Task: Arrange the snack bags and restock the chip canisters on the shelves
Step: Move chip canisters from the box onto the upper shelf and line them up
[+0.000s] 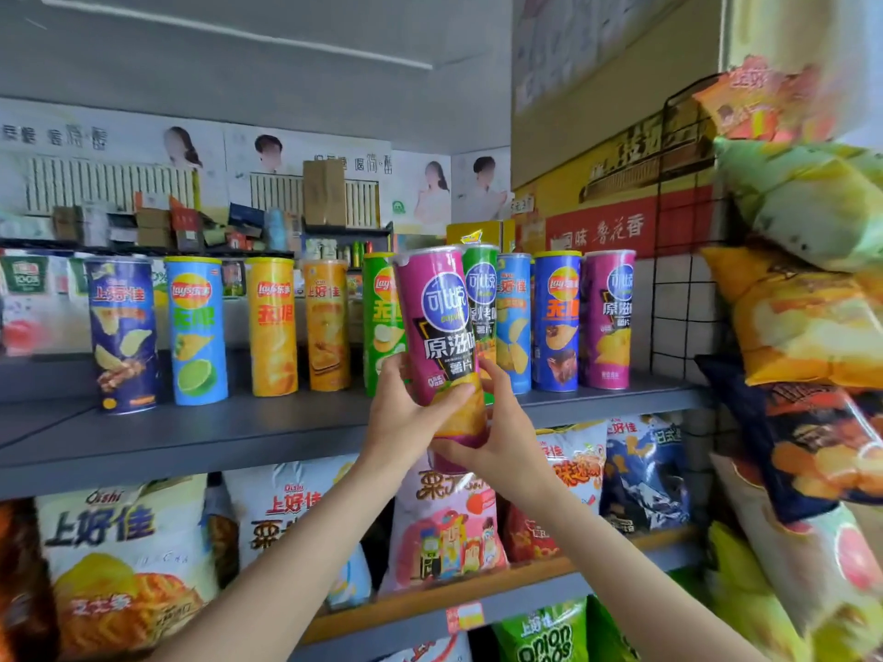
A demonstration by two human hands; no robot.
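Above the grey shelf (191, 437), purple canister (439, 327) in both hands' curled fingers (458, 391), green canisters (480, 298) directly behind.

Grey ceiling (191, 64), postered wall (119, 150), tiled wall (678, 317)

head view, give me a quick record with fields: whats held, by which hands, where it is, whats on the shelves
held item: magenta chip canister
left hand: grips the canister's lower part
right hand: grips its base
position: tilted, in front of the grey shelf, not yet set down
top shelf: row of upright canisters, among them a matching magenta canister at the right end
lower shelf: snack bags
right side: bags on a wire rack
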